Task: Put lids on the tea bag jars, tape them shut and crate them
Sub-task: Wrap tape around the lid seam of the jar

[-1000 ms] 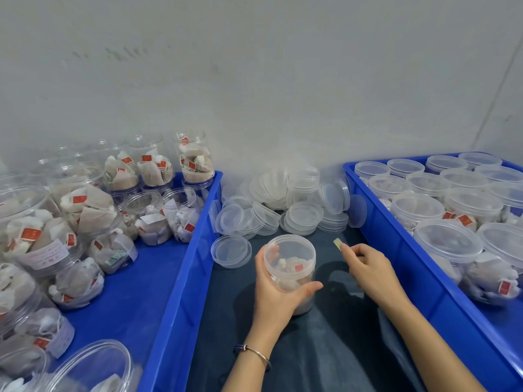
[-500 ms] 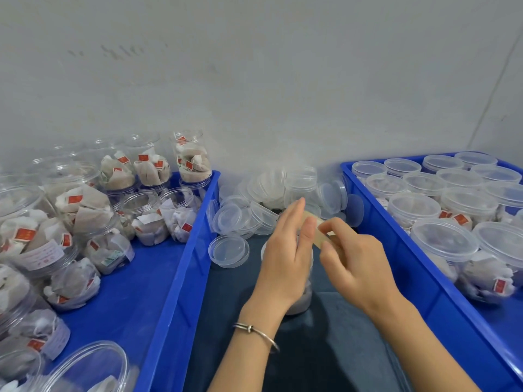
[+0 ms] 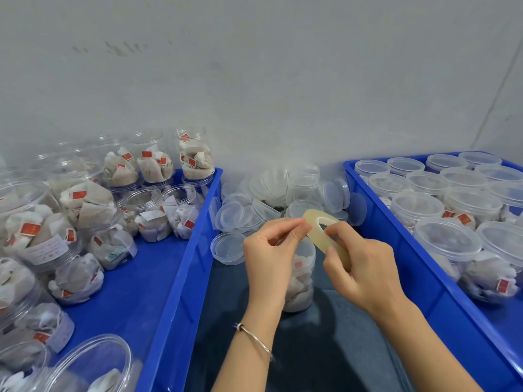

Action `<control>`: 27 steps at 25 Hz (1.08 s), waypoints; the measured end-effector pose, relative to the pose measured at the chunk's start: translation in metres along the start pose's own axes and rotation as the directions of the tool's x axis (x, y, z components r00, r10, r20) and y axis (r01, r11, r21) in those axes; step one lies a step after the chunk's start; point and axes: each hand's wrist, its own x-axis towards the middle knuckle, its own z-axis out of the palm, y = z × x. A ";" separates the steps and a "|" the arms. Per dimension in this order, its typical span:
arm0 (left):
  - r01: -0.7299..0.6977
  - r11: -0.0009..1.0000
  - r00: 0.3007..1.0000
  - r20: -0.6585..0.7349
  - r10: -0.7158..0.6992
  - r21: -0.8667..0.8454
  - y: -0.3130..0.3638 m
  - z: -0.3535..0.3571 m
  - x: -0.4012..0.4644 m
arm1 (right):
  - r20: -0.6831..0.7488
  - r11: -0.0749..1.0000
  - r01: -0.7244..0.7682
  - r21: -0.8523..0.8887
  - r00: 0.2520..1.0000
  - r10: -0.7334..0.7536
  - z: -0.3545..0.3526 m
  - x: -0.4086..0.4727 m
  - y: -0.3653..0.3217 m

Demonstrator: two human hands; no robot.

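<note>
One tea bag jar point(image 3: 300, 281) stands on the dark surface point(image 3: 325, 349) between two blue crates point(image 3: 181, 267), behind our two hands. Our right hand point(image 3: 360, 268) grips one tape roll point(image 3: 325, 232); our left hand point(image 3: 273, 250) pinches its edge with curled fingers.

red tags point(image 3: 30, 229) on tea bags (print unreadable), nothing legible

Blue crates point(image 3: 181, 267); yellowish tape roll point(image 3: 321, 230); red tags on tea bags point(image 3: 29, 229); clear lids point(image 3: 229, 247).
</note>
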 end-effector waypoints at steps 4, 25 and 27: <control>-0.004 0.997 1.000 -0.021 0.005 0.073 -0.001 -0.004 0.002 | -0.002 1.000 0.006 0.000 1.000 -0.006 0.002 -0.003 0.000; 0.002 1.000 0.998 -0.062 -0.001 0.016 -0.001 0.001 -0.012 | -0.109 0.994 0.051 -0.097 0.992 -0.062 0.009 -0.006 0.005; 0.049 0.998 0.999 -0.024 -0.048 0.028 0.003 0.000 -0.008 | -0.099 0.990 0.080 -0.113 0.991 -0.092 0.008 -0.007 0.008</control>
